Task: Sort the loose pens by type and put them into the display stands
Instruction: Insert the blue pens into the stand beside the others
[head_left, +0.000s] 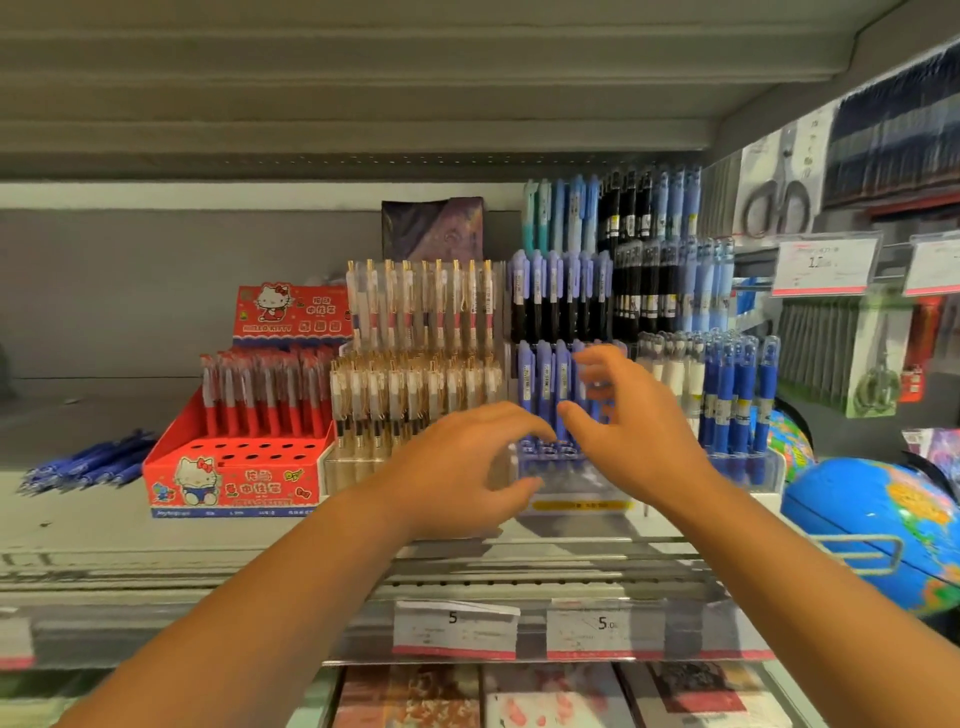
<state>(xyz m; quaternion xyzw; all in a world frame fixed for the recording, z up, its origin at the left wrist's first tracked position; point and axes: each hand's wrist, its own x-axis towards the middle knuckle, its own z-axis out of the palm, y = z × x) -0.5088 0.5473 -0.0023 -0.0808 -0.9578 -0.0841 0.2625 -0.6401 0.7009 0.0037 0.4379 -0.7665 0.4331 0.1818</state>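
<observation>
Right hand: the right hand (636, 421) is at centre frame, fingers spread and curled, thumb and forefinger apart around the upper barrels of the periwinkle pens (545, 387) in the front row; the picture is too blurred to say whether any one pen is pinched.
Left hand: the left hand (462, 467) lies at 9 o'clock of the right hand, palm down, fingers loosely parted, fingertips at the foot of the same pens; it grasps nothing that can be made out.
Stand under the hands: a clear tiered display stand (576, 480) with a yellow strip on its front, holding periwinkle pens in the low row and black-barrelled ones behind.
Neighbours: at 9 o'clock of it a clear stand of gold-clipped pens (415, 384); further toward 9 o'clock a red cartoon-cat box (234, 486) of red pens, its front holes empty; at 3 o'clock blue pens (737, 400) in another clear stand.
Loose pens: a heap of loose blue pens (88, 465) lies flat on the shelf at far 9 o'clock, well apart from both hands.
Surface: a pale shop shelf (104, 525), with price tags (457, 629) on its front rail at 6 o'clock.
Room: another shelf overhead at 12 o'clock; a blue globe (872, 519) at 3 o'clock and packaged scissors (779, 200) hanging at 2 o'clock.
</observation>
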